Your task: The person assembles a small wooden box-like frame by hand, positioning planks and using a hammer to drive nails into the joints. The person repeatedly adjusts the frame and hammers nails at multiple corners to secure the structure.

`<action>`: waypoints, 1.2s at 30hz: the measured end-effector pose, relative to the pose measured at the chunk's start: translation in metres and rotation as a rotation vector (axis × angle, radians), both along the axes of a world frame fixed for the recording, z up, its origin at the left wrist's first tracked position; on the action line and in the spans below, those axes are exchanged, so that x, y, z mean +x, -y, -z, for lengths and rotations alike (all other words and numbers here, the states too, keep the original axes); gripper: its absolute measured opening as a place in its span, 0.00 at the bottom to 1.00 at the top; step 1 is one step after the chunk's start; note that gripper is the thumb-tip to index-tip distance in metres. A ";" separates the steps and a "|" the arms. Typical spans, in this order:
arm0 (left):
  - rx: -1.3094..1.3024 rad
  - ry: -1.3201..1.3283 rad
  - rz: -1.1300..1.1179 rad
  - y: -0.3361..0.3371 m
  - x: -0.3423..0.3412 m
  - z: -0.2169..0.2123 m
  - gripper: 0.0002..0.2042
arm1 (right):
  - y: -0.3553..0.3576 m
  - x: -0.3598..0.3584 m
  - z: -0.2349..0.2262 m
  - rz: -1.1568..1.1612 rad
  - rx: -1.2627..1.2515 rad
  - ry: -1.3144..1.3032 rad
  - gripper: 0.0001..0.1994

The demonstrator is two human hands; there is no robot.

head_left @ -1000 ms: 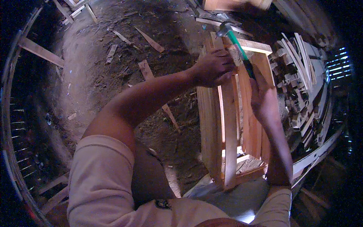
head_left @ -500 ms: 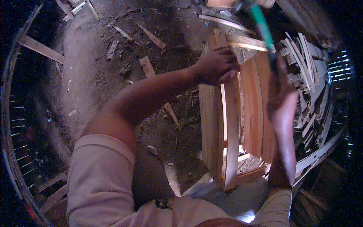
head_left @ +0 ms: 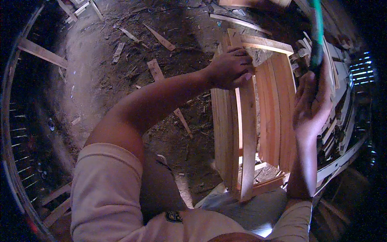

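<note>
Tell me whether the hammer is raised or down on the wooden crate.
Raised. The right hand holds the green hammer handle up toward the top edge, clear of the wooden crate; its head is out of frame.

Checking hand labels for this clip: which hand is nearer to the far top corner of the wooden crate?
Left. The left hand grips the slats right at the wooden crate corner. The right hand is raised off to the crate's right side, holding a green-handled tool.

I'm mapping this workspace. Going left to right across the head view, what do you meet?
Loose plank on the dirt → left hand on the slatted wooden crate → right hand gripping the green-handled tool → stacked wood strips.
</note>
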State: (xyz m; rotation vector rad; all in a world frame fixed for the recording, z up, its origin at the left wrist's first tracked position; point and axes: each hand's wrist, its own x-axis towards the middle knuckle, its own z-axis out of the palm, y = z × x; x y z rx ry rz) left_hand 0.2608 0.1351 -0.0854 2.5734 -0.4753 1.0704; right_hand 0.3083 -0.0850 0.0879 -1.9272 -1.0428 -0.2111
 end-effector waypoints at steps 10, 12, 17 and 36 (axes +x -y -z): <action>-0.015 0.000 0.009 0.005 0.003 0.003 0.15 | 0.004 0.009 0.006 0.001 -0.178 0.335 0.22; 0.000 0.017 0.014 0.003 0.005 0.002 0.15 | 0.002 0.003 0.001 0.005 0.041 0.002 0.24; -0.070 0.121 0.060 0.008 0.009 -0.002 0.14 | 0.007 0.016 0.049 -0.133 -0.567 0.254 0.23; -0.068 0.044 0.029 0.006 0.003 0.003 0.13 | 0.006 0.007 0.015 -0.029 -0.060 0.106 0.24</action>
